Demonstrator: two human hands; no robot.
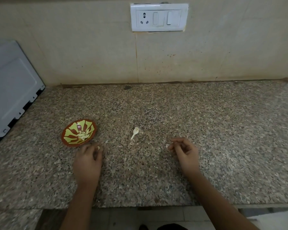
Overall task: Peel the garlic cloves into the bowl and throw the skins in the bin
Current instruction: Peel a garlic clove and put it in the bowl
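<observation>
**Hands.** The left hand [88, 156] is placed at the lower left centre of the frame, just below the bowl [70, 131]. Its fingers are curled, and a small pale clove [98, 148] is pinched at the fingertips. This position is judged to keep the clove's path to the bowl short. The right hand [184, 150] is held at the lower right centre, well apart from the left. Its fingers are also curled, and a thin scrap of skin [168, 145] is pinched at their tips. The separation is judged to keep waste away from the peeled stock.

**Task items.** The bowl stands on the tabletop [206, 122] at the left centre. Peeled cloves [82, 135] are gathered at its bottom. A bare garlic stalk [135, 132] lies between the hands and slightly above them, touching neither. The bin is not in view.

**Materials and shapes.**
- Bowl: round, shallow and glossy, with a red-brown rim and a yellow-green radial pattern.
- Cloves: pale, smooth and elongated.
- Skin: papery and whitish.
- Stalk: dry and cream, with a flared head on a thin stem.
- Tabletop: speckled granite, polished and flat.
- Wall: beige tiles with stains, carrying a white plastic socket plate [159, 17] at the upper centre.
- Appliance [12, 90]: a white panel at the left edge.
</observation>
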